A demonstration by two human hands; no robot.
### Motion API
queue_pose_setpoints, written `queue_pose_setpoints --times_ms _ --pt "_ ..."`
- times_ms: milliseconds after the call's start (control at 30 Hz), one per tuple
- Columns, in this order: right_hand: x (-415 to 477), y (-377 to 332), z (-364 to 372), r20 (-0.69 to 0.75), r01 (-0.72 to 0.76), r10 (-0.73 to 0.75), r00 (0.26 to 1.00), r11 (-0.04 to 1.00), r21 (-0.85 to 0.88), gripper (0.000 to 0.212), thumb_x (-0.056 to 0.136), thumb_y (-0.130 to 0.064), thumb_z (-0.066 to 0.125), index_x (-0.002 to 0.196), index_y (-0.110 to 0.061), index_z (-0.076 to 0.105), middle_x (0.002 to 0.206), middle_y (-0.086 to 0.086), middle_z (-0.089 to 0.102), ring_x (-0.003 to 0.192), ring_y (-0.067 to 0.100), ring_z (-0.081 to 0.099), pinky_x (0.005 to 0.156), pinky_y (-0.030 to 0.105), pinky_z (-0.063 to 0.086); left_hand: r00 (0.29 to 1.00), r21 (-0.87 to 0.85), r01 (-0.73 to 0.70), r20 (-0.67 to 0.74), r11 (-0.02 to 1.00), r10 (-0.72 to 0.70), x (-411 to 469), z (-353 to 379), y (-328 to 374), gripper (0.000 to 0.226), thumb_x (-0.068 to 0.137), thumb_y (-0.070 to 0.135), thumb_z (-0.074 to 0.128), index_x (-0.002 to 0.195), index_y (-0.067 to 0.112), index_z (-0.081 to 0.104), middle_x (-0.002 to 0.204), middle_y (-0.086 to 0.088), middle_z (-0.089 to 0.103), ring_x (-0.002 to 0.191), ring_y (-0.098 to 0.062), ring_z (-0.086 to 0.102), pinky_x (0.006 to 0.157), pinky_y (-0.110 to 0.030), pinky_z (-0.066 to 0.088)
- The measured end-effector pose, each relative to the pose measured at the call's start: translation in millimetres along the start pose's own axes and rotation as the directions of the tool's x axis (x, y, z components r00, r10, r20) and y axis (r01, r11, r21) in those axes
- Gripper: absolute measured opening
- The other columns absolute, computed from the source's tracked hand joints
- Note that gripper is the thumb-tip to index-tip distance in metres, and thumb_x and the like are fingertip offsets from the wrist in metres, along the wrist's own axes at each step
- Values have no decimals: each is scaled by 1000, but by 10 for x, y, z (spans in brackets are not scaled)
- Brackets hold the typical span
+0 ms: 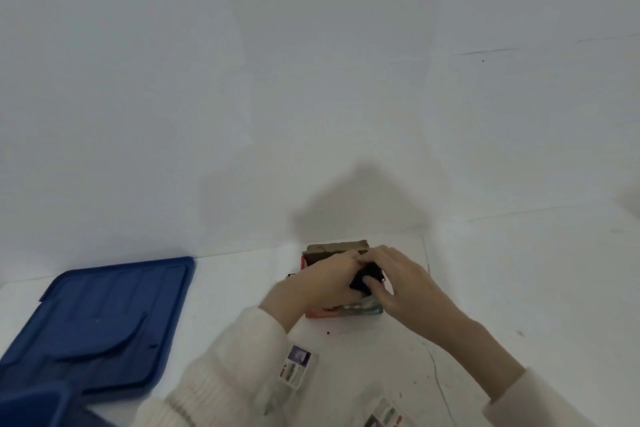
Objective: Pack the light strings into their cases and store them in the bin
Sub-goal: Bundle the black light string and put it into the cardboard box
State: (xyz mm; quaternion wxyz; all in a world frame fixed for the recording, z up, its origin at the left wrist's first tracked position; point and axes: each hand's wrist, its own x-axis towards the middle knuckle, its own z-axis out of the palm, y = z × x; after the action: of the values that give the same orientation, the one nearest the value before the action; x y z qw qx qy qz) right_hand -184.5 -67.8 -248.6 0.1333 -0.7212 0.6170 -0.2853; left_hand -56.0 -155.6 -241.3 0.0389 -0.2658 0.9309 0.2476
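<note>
At the table [519, 288]'s far edge, left hand [322, 282] and right hand [401, 284] curl fingers round what seems a dark light string [363, 278] over 1 open cardboard case [337, 248].

The lid [104, 315] is dark blue. The table [242, 281] and wall [311, 80] are white. The box [334, 250] is brown and red. The lights [363, 279] are black. The ribbed sleeve [225, 367] is cream.

The bin [31, 406] (lower left) is cut off.
</note>
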Motion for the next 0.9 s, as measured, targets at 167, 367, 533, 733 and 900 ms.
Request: queue_pose_setpoints --times_ms 167,367,533,733,900 --pt "102 -57 -70 178 71 -24 984 963 -259 17 92 -12 45 95 -13 62 97 -1 61 89 15 52 68 19 31 969 -242 176 211 954 -125 -116 -325 -97 26 84 21 63 109 15 68 102 -4 67 90 -18 61 79 -24 48" --pt "395 -206 -46 433 115 93 896 895 -430 16 87 -11 45 86 -8 60 84 10 60 70 24 50 53 27 33 977 37 172 -132 984 -166 -179 -132 -104 16 81 7 60 89 8 74 86 -10 71 69 -18 54 61 -23 40" --pt "558 -267 46 498 79 190 846 879 -469 18 86 -4 47 69 -5 51 70 8 46 60 21 41 48 22 28 978 -111 158 -117 981 -171 -313 -164 -109 17 85 13 62 93 8 75 88 -9 72 69 -12 52 57 -13 36" --pt "604 -305 126 485 86 199 852 860 -503 17 86 -1 48 96 -2 61 95 13 61 75 22 48 64 27 36 790 -360 326 -403 874 -461 -734 -295 -211 34 89 29 60 121 19 62 124 4 61 113 -11 57 94 -21 43" --pt "567 -334 108 464 83 198 863 851 -518 16 86 -1 47 92 -4 61 95 17 60 74 24 43 65 28 34 778 -458 398 -291 795 -557 -865 -66 -207 26 86 15 64 111 8 69 86 -8 74 65 -3 68 66 -10 52"
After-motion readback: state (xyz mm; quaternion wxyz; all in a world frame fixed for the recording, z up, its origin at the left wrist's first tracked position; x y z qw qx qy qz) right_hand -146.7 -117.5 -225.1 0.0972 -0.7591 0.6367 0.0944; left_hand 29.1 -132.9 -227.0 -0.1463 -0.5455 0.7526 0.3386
